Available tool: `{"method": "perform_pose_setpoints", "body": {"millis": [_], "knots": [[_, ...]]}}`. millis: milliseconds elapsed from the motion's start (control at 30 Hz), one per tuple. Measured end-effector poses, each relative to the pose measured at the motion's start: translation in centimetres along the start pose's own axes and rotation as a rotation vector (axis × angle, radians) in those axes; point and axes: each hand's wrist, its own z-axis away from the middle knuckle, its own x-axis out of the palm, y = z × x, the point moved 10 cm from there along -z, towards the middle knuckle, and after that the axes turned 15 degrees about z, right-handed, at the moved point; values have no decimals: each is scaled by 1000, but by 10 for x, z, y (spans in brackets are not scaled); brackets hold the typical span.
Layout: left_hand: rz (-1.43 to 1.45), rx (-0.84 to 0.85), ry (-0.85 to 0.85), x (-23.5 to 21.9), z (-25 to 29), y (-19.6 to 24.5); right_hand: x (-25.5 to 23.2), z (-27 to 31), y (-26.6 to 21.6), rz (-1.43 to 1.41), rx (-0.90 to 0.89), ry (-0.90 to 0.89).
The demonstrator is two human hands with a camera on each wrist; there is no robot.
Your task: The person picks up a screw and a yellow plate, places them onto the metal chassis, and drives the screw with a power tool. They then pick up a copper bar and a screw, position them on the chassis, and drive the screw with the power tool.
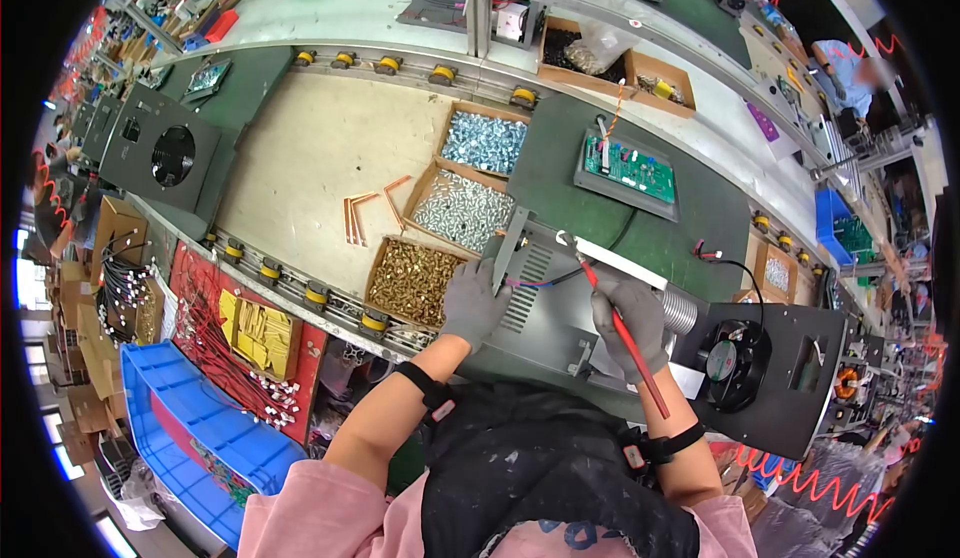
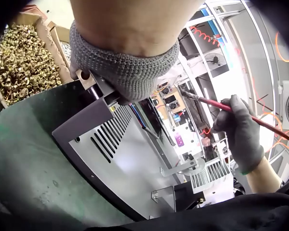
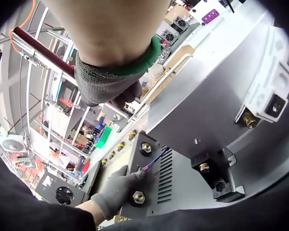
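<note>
A: The grey metal housing (image 1: 545, 303) — it lies on the green belt of the line, just right of the box of brass screws (image 1: 413, 280) and left of the black panel with the fan (image 1: 735, 360). Its slotted side panel (image 1: 528, 288) faces up in the head view.

B: And on the far left?

A: A blue crate (image 1: 190, 428), then a red tray of yellow parts (image 1: 258, 330), well apart from the housing. Behind the brass screws stand two boxes of silver screws (image 1: 462, 208), and bent copper strips (image 1: 365, 213) lie beside them.

B: What does the left hand (image 1: 472, 303) do?

A: It wears a grey knit glove and rests on the left edge of the housing, fingers curled over the raised end plate (image 3: 143, 166). In the right wrist view the fingertips touch thin red and blue wires (image 3: 153, 161) at that plate — if they pinch them, I cannot tell.

B: And the right hand (image 1: 628, 323)?

A: Also gloved, fingers closed round a red-handled screwdriver (image 1: 625, 343). The metal tip (image 1: 568, 243) points up and to the left, toward the top edge of the housing, near a white bar (image 1: 625, 263).

B: Farther right?

A: A green circuit board (image 1: 628, 168) on a grey plate behind the housing.
</note>
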Motion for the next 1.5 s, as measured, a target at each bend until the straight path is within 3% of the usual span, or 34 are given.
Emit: {"method": "perform_pose_setpoints", "body": {"millis": [233, 333, 400, 467, 533, 567, 600, 667, 700, 733, 767, 867, 900, 967, 1033, 1067, 1133, 1200, 1267, 1333, 1467, 1500], "knots": [[-65, 0, 14, 2, 2, 10, -3, 13, -12, 55, -76, 41], [-29, -42, -10, 1, 6, 12, -38, 29, -7, 58, -25, 46], [62, -112, -26, 5, 4, 2, -95, 57, 17, -122, 180, 207], [77, -119, -7, 7, 4, -5, -142, 104, 47, -423, 619, 136], [123, -251, -44, 11, 11, 0, -198, 164, 63, -679, 742, 214], [403, -329, 1, 15, 23, 10, -227, 195, 68, -809, 710, 272], [401, -310, 63, 14, 30, 31, -247, 243, 77, -872, 810, 287], [283, -59, 55, 38, 19, 27, -300, 322, 81, -794, 1004, 252], [420, -121, -41, 46, 26, 49, -324, 362, 80, -789, 1117, 295], [305, -94, -15, 46, 23, 42, -343, 390, 72, -794, 1222, 333], [343, -97, -51, 52, 24, 39, -365, 416, 67, -746, 1282, 372], [166, 0, -15, 64, 24, 36, -422, 498, 85, -99, 1531, 335], [149, -18, 3, 64, 26, 38, -430, 525, 101, -97, 1540, 363], [125, -15, 28, 75, 34, 56, -471, 605, 157, 450, 1677, 176], [-163, -92, 69, 77, 34, 57, -497, 623, 200, 839, 1407, 158], [-161, -71, 78, 81, 40, 82, -508, 645, 230, 837, 1416, 182], [-218, -203, -64, 96, 55, 113, -526, 702, 290, 771, 1649, 236], [-156, -188, -57, 99, 52, 101, -543, 738, 338, 821, 1585, 379], [-190, -146, -46, 117, 48, 141, -559, 770, 384, 869, 1511, 512], [-268, -101, -51, 126, 51, 184, -562, 812, 426, 869, 1619, 640], [-414, -60, -52, 122, 70, 246, -548, 842, 491, 980, 1590, 596], [-447, -58, -51, 118, 76, 257, -544, 849, 502, 897, 1675, 607]]}}
